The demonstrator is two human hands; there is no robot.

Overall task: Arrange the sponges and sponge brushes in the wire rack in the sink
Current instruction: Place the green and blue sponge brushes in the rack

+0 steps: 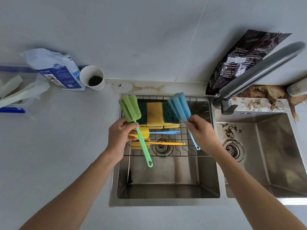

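A wire rack [187, 143] spans the back half of the left sink basin [166, 180]. Flat yellow and dark green sponges [154, 114] lie in a row at the rack's far side. Nearer me on the rack lie two yellow-headed sponge brushes, one with a blue handle [164, 132], one with an orange handle [167, 143]. My left hand [120, 138] grips the handle of a green sponge brush [130, 107], held above the rack's left side with its head up. My right hand [201, 130] holds a blue sponge brush [180, 106] by its handle above the rack's right side.
A grey faucet [259, 70] reaches over the sinks from the right. A second, stained basin [265, 146] lies to the right. A dark bag [240, 60] leans on the wall. A paper cup [92, 78] and a blue-white bag [58, 70] stand on the left counter.
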